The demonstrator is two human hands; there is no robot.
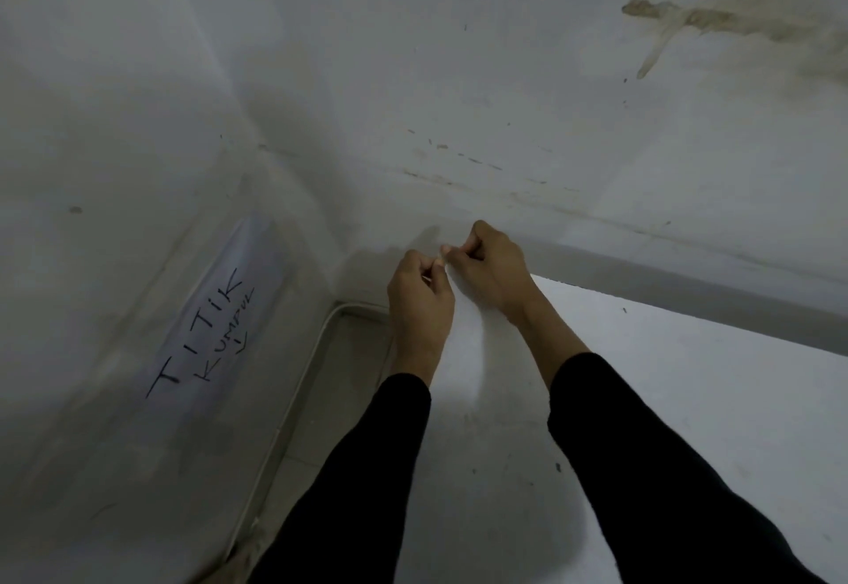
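Note:
My left hand and my right hand meet in front of me, fingers curled, thumbs and fingertips pinched together over something very small and pale. What it is cannot be made out. Both hands hover over the far left corner of a large white board that stretches toward me and to the right. Black sleeves cover both forearms.
White walls meet in a corner ahead. A paper sign with handwritten letters hangs on the left wall. A white conduit runs along the floor edge. A brownish stain marks the wall at upper right.

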